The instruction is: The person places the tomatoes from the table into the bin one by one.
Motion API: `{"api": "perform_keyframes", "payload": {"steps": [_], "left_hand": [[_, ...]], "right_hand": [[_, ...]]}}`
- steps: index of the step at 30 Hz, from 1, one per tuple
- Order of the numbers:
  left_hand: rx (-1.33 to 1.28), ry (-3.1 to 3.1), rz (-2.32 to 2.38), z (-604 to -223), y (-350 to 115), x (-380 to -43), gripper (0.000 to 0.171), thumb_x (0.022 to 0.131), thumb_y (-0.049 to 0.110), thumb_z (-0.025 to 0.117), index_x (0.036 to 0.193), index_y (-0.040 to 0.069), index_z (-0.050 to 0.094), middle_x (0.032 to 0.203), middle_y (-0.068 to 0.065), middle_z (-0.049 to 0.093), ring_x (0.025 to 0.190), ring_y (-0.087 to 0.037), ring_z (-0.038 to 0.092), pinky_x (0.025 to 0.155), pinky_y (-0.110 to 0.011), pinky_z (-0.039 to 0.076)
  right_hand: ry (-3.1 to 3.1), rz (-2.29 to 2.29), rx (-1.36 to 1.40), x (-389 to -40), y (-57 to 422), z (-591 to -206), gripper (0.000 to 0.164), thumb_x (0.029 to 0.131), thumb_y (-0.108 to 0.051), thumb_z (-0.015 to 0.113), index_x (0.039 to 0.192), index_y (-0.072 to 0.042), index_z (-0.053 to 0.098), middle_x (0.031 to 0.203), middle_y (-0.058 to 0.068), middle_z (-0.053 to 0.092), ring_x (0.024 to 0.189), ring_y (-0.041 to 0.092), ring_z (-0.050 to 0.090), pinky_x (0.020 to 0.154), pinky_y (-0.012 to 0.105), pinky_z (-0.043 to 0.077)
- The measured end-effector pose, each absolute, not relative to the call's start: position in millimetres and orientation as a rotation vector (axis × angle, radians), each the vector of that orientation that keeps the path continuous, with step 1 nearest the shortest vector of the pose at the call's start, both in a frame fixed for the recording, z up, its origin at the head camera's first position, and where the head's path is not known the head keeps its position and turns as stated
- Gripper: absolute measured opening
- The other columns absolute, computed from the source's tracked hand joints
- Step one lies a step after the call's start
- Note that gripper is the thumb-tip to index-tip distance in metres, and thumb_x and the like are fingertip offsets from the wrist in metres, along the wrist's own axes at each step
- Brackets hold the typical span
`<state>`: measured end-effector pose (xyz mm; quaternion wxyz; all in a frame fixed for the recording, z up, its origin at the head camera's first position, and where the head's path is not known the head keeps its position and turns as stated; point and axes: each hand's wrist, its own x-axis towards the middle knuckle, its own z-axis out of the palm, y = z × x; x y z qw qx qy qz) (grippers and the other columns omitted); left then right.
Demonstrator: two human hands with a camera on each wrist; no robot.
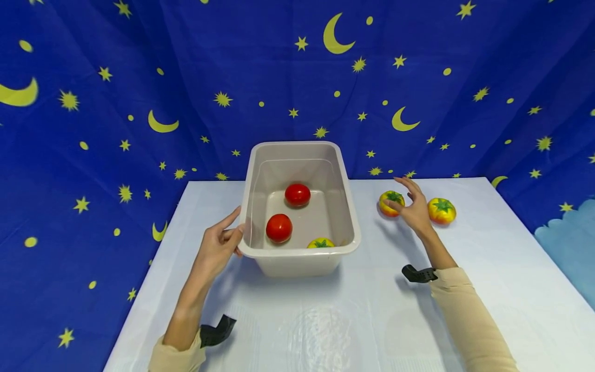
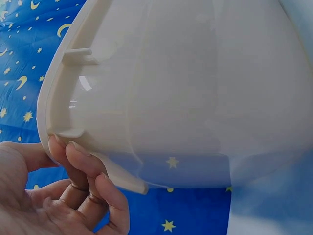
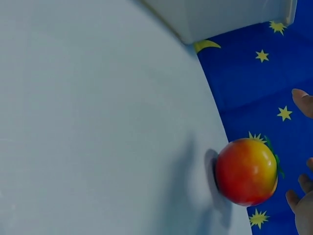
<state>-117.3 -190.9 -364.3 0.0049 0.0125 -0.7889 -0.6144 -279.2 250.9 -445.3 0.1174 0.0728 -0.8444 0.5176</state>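
A light grey plastic bin (image 1: 297, 263) stands on the white table with two red tomatoes (image 1: 279, 228) and a yellow-green-topped tomato (image 1: 321, 243) inside; the near wall partly hides the last one. My left hand (image 1: 217, 248) grips the bin's left rim, its curled fingers under the edge in the left wrist view. To the bin's right, my right hand (image 1: 415, 211) hovers by a yellow-and-red tomato (image 1: 390, 202) with a green top, thumb and fingers spread apart. In the right wrist view a gap shows between this tomato (image 3: 247, 171) and the fingertips (image 3: 304, 103).
Another yellow-and-red tomato (image 1: 442, 211) lies on the table to the right of my right hand. A blue curtain (image 1: 279, 72) with yellow moons and stars hangs behind the white table (image 1: 381, 320). Black wrist mounts (image 1: 218, 330) jut inward from both forearms.
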Motion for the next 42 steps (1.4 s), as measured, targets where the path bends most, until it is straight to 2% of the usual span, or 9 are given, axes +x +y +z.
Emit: {"api": "perform_keyframes", "payload": {"steps": [4, 12, 17, 25, 32, 42], "left_hand": [[0.045, -2.465, -1.93, -364.5, -190.7, -117.7, 0.052, 0.1, 0.008, 0.053, 0.15, 0.009, 0.038, 0.087, -0.016, 0.073, 0.053, -0.01, 0.056, 0.055, -0.022, 0.051], [0.04, -2.487, -1.911, -365.0, -190.8, -118.9, 0.052, 0.1, 0.009, 0.052, 0.15, 0.008, 0.038, 0.094, -0.026, 0.071, 0.053, -0.01, 0.056, 0.056, -0.023, 0.051], [0.019, -2.493, -1.891, -366.0, -191.2, -119.2, 0.052, 0.101, 0.008, 0.052, 0.15, 0.006, 0.038, 0.092, -0.027, 0.071, 0.052, -0.011, 0.056, 0.055, -0.023, 0.05], [0.017, -2.483, -1.889, -366.2, -191.2, -119.0, 0.051, 0.101, 0.008, 0.052, 0.15, 0.006, 0.038, 0.094, -0.029, 0.07, 0.052, -0.012, 0.056, 0.055, -0.023, 0.051], [0.025, -2.477, -1.903, -366.7, -190.5, -118.1, 0.052, 0.1, 0.008, 0.053, 0.15, 0.007, 0.037, 0.096, -0.027, 0.071, 0.052, -0.01, 0.056, 0.054, -0.023, 0.051], [0.032, -2.474, -1.91, -365.3, -190.2, -117.9, 0.052, 0.1, 0.008, 0.053, 0.15, 0.007, 0.038, 0.092, -0.021, 0.073, 0.053, -0.01, 0.056, 0.055, -0.023, 0.052]], "right_hand": [[-2.468, 1.514, 0.22, -279.4, 252.3, -449.5, 0.069, 0.082, -0.003, 0.076, 0.144, -0.003, 0.045, 0.155, 0.019, 0.033, 0.145, 0.037, 0.024, 0.115, 0.06, 0.023], [-2.542, 1.518, 0.137, -280.2, 259.2, -462.5, 0.088, 0.081, -0.002, 0.076, 0.154, -0.009, 0.027, 0.156, 0.025, 0.028, 0.144, 0.042, 0.023, 0.116, 0.058, 0.023], [-2.541, 1.514, 0.112, -281.2, 261.5, -466.6, 0.093, 0.078, -0.004, 0.08, 0.154, -0.01, 0.026, 0.154, 0.028, 0.029, 0.143, 0.042, 0.025, 0.116, 0.057, 0.023], [-2.635, 1.439, 0.072, -283.4, 265.0, -472.1, 0.086, 0.081, -0.006, 0.076, 0.153, -0.005, 0.028, 0.151, 0.03, 0.033, 0.138, 0.047, 0.032, 0.115, 0.059, 0.023], [-2.672, 1.37, 0.065, -284.1, 267.3, -474.6, 0.063, 0.083, -0.007, 0.075, 0.14, 0.002, 0.048, 0.145, 0.029, 0.042, 0.132, 0.046, 0.037, 0.112, 0.061, 0.027], [-2.653, 1.35, 0.019, -286.5, 269.9, -477.1, 0.059, 0.084, -0.006, 0.075, 0.138, 0.002, 0.051, 0.144, 0.029, 0.045, 0.134, 0.045, 0.039, 0.113, 0.058, 0.028]]}}
